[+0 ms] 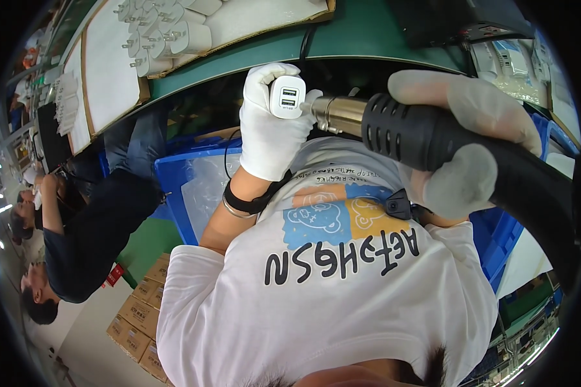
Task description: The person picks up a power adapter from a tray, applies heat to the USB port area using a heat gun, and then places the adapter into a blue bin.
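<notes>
A white USB wall charger [281, 111] with two ports on its face is gripped in my left hand [266, 143], which wears a white glove. Its ported end points up toward me. My right hand [494, 109], in a thin whitish glove, is wrapped around a hot air gun [403, 132] with a black slotted body and a metal nozzle [341, 115]. The nozzle tip points left and sits right beside the charger, close to my left fingertips; whether it touches cannot be made out. A thick black hose runs from the gun toward the right edge.
Several white chargers [190, 37] with prongs stand on a cardboard tray on the green bench [374, 50] ahead. A black device [465, 19] sits far right, near bagged parts [511, 61]. Blue bins [177, 193] flank my lap. Cartons [139, 313] and co-workers [103, 238] are at left.
</notes>
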The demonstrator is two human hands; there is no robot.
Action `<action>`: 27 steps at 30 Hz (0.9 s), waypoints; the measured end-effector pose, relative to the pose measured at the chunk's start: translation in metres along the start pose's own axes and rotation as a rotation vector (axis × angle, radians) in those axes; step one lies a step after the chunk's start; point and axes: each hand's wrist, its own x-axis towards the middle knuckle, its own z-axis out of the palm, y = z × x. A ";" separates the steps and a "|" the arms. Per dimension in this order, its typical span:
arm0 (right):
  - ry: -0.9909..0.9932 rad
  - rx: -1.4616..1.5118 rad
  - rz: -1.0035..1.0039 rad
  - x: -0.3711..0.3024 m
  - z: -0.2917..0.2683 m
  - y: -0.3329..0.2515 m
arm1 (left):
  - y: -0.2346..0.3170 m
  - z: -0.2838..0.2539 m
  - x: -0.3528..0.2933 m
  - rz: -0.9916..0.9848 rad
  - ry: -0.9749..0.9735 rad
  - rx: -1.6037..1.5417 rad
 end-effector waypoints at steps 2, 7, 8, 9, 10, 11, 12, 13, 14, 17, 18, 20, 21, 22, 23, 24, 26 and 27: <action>0.018 0.027 -0.024 -0.001 0.001 0.002 | 0.002 -0.001 0.000 -0.017 -0.004 -0.015; 0.055 0.043 0.028 -0.003 0.001 -0.001 | 0.007 -0.002 0.001 -0.058 -0.021 0.007; 0.063 0.047 0.038 -0.004 0.001 -0.002 | 0.007 -0.002 0.001 -0.061 -0.025 0.033; 0.070 0.050 0.048 -0.004 0.001 -0.002 | 0.006 -0.002 0.002 -0.061 -0.025 0.034; 0.077 0.053 0.059 -0.005 0.001 -0.003 | 0.004 -0.002 0.002 -0.041 -0.022 0.033; 0.084 0.056 0.069 -0.005 0.001 -0.004 | 0.002 -0.002 0.002 -0.021 -0.020 0.032; 0.091 0.059 0.079 -0.006 0.001 -0.004 | 0.001 -0.002 0.002 -0.001 -0.017 0.032; 0.099 0.062 0.089 -0.006 0.001 -0.005 | 0.001 -0.002 0.002 -0.001 -0.017 0.032; 0.098 0.062 0.089 -0.005 0.004 -0.005 | 0.001 -0.002 0.002 0.002 -0.016 0.030; 0.204 0.045 0.056 -0.002 0.013 -0.004 | 0.002 -0.002 0.001 0.008 -0.014 0.029; 0.239 0.040 0.045 -0.001 0.016 -0.003 | 0.002 -0.002 0.001 0.009 -0.020 0.031; 0.309 0.028 0.023 0.002 0.022 -0.002 | 0.003 -0.002 0.001 0.011 -0.030 0.035; 0.344 0.022 0.012 0.003 0.025 -0.002 | 0.002 -0.002 0.001 0.011 -0.030 0.035; 0.344 0.023 0.012 0.004 0.025 -0.002 | 0.002 -0.002 0.001 0.013 -0.023 0.035; 0.343 0.021 0.009 0.004 0.026 -0.001 | 0.002 -0.002 0.001 0.014 -0.017 0.036; 0.343 0.019 0.007 0.004 0.026 -0.001 | 0.002 -0.002 0.001 0.016 -0.010 0.036; 0.342 0.015 0.004 0.004 0.026 -0.001 | 0.002 -0.002 0.001 0.016 -0.015 0.033; 0.342 0.013 0.002 0.004 0.026 -0.001 | 0.001 -0.003 0.001 0.017 -0.021 0.029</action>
